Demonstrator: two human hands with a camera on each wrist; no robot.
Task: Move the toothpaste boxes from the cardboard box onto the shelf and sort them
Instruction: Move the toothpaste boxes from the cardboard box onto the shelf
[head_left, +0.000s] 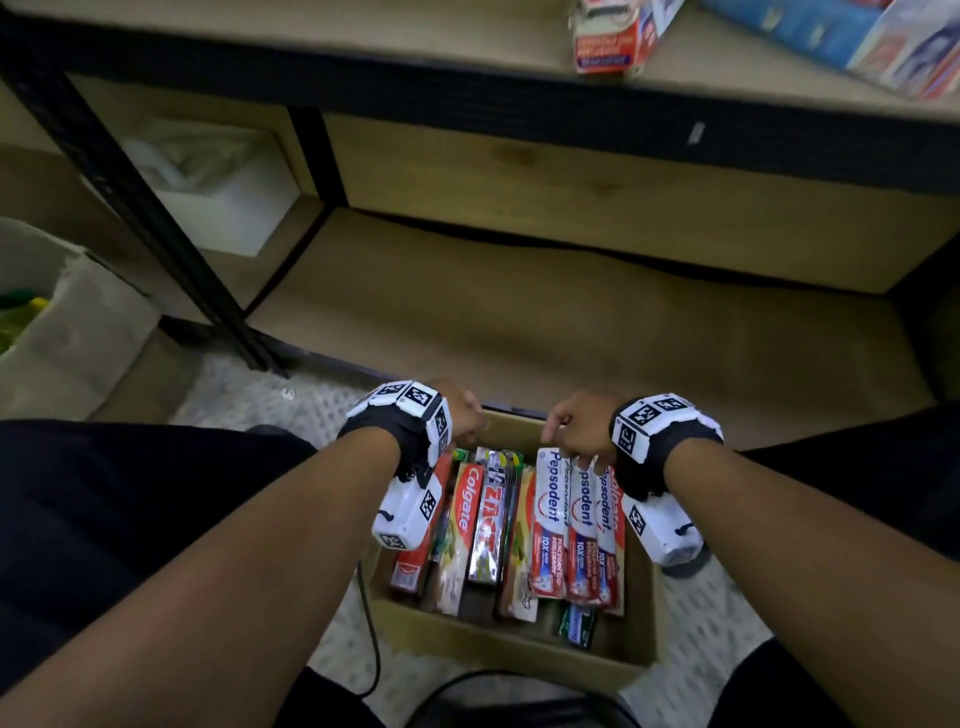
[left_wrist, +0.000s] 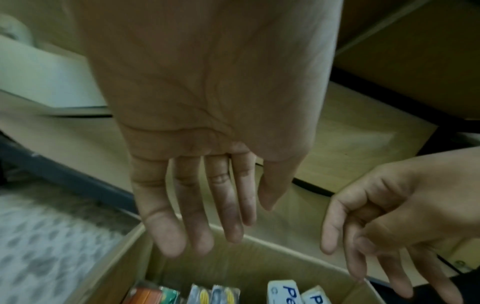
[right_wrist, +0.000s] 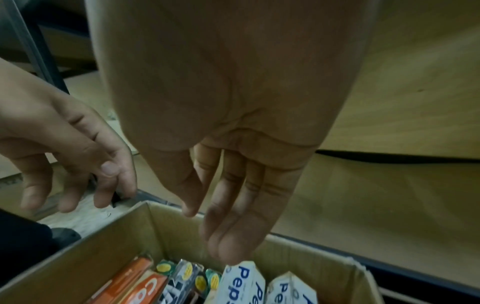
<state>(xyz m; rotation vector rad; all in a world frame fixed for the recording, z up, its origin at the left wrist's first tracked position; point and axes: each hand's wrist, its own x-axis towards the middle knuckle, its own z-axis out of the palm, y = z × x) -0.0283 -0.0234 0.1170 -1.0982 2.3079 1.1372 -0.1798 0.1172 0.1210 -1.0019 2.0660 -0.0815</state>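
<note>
3 white Pepsodent boxes (head_left: 574, 525) stand packed side by side at the right of the cardboard box (head_left: 519, 657), beside Colgate and Zact cartons. They look light, stiff, glossy and crushable, best pinched across their top ends. Left hand (left_wrist: 207, 123) and right hand (right_wrist: 233, 127) hover above, fingers loose, grasping nothing.

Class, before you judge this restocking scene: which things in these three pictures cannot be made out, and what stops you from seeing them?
- Head view: both hands' fingers, hidden behind the left hand and right hand.
- Head view: the green box, mostly buried under the Pepsodent boxes.
- Head view: the packages on the upper shelf, blurred and cut by the top edge.
- Wrist views: the cardboard box, its contents cut by the bottom edge.
</note>
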